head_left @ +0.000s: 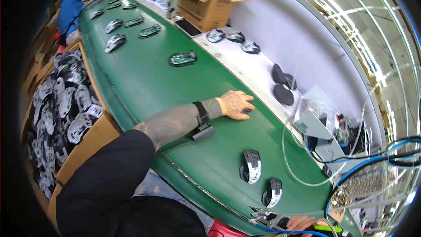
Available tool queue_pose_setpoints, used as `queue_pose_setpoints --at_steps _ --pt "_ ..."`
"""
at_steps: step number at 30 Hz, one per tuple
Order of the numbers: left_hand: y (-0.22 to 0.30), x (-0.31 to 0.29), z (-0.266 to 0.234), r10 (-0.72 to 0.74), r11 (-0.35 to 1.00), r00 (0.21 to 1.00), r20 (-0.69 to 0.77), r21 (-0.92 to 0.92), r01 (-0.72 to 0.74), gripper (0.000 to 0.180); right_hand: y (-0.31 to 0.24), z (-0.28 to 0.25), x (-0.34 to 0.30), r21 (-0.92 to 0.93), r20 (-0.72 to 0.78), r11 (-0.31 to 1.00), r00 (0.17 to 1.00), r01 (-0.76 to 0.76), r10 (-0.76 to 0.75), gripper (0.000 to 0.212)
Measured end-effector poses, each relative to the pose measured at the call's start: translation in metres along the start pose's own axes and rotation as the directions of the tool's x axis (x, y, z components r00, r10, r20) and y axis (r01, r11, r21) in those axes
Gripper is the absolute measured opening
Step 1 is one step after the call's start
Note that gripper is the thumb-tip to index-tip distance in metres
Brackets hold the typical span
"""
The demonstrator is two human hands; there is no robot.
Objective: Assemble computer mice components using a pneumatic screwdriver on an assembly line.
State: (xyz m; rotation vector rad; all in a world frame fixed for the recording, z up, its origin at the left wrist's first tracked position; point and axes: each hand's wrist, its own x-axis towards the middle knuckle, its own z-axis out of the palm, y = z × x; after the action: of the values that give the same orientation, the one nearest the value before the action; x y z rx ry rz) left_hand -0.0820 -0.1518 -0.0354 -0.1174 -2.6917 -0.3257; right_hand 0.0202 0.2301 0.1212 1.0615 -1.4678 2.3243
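Left hand (234,104), centre frame: fingers flat, spread on green worktop (144,79), covering a small dark part. Right hand (302,224), bottom edge: fingers closed on a green-tipped tool. Two mouse bodies (251,166) lie between the hands, long axes pointing up-frame, nearer the right. Cardboard box (87,142), left: heaped mouse shells (61,105).

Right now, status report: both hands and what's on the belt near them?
Left hand flat over a dark part on green belt. Right hand at lower edge, grip unclear. Two grey computer mice lie between them.
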Motion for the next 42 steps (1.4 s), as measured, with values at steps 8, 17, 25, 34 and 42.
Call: queue_pose_setpoints --at_steps 8,17,25,34,42 --pt "0.012 -0.008 0.0 -0.046 0.984 0.992 0.12 -0.164 0.065 0.045 -0.007 0.01 0.005 -0.095 -0.084 0.994 0.995 -0.054 0.046 0.037" --pt "-0.213 -0.193 -0.17 -0.524 0.721 0.721 -0.454 0.214 0.659 0.06 -0.009 0.014 -0.01 -0.01 -0.132 0.999 0.99 -0.048 0.047 0.032" --pt "-0.291 -0.341 -0.224 -0.881 0.36 0.326 -0.343 -0.04 0.932 0.08 -0.004 0.019 0.001 0.089 -0.113 0.992 0.989 -0.088 0.098 0.02" --pt "-0.144 -0.114 -0.148 -0.427 0.903 0.893 -0.146 -0.123 0.412 0.076 -0.006 0.017 -0.003 -0.041 -0.152 0.999 0.988 0.004 -0.01 0.035" --pt "-0.157 -0.093 -0.102 -0.479 0.874 0.875 -0.067 0.054 0.482 0.073 -0.017 0.001 -0.018 -0.061 -0.263 0.995 0.963 -0.079 0.06 0.029"
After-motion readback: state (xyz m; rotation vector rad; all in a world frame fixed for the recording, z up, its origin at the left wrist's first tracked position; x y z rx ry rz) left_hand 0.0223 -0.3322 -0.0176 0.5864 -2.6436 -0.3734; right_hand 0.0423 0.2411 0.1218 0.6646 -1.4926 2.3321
